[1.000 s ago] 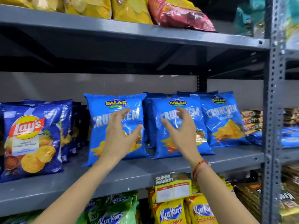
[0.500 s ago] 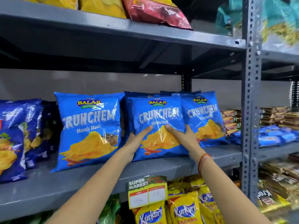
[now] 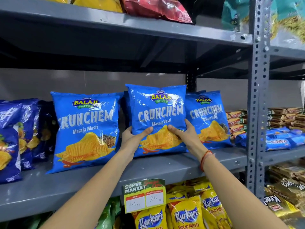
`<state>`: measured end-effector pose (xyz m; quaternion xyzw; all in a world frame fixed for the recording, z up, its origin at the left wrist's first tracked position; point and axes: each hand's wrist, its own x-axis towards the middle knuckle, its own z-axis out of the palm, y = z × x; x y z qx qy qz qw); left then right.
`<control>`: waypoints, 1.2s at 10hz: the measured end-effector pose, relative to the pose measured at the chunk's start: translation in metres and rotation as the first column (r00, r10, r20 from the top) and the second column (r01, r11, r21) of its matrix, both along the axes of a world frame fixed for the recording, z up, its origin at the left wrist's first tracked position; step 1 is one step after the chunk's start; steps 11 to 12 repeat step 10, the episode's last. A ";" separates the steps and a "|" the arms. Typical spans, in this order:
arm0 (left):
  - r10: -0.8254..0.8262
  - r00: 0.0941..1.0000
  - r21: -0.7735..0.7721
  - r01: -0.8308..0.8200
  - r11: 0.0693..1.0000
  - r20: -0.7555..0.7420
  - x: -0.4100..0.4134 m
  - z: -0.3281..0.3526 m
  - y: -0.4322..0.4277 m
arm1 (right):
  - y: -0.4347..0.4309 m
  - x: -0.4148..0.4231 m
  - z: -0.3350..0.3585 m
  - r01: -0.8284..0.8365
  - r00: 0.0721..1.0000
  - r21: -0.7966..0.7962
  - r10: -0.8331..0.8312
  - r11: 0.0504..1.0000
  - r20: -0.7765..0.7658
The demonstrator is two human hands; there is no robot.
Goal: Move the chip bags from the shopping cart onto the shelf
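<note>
Both hands, left [image 3: 132,138] and right [image 3: 186,134], grip a glossy blue bag [image 3: 158,118] reading "Balaji Wafers Crunchem Masala Masti" (ridged chips pictured), upright mid-shelf [image 3: 214,164] near the front edge.

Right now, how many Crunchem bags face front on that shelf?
3: left bag standing alone, middle bag held by left hand and right hand, right bag beside it. More may sit hidden behind.

Bags [image 3: 159,119] stand on shelf [image 3: 214,164].
</note>
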<state>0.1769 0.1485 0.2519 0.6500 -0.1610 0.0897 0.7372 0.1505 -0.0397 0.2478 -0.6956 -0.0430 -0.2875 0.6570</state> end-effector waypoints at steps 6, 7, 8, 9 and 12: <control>0.214 0.976 0.194 -0.201 0.960 -0.050 -0.036 -0.014 -0.002 | 0.019 -0.023 -0.013 0.381 0.923 -0.138 -0.368 0.914 0.112; 0.181 0.983 0.130 -0.180 0.975 0.007 -0.064 -0.013 0.001 | 0.025 -0.051 -0.003 0.462 0.876 -0.111 -0.434 0.880 0.208; 0.075 0.989 0.086 -0.086 0.993 0.128 -0.092 -0.013 0.009 | 0.030 -0.093 0.017 0.484 0.818 -0.022 -0.443 0.875 0.366; 0.136 0.918 0.153 -0.206 0.967 0.373 -0.102 -0.005 0.025 | 0.035 -0.142 0.040 0.417 0.747 0.061 -0.380 0.907 0.546; 0.275 0.763 0.206 -0.469 0.859 0.585 -0.095 0.012 0.044 | 0.030 -0.183 0.065 0.281 0.742 0.126 -0.298 0.951 0.600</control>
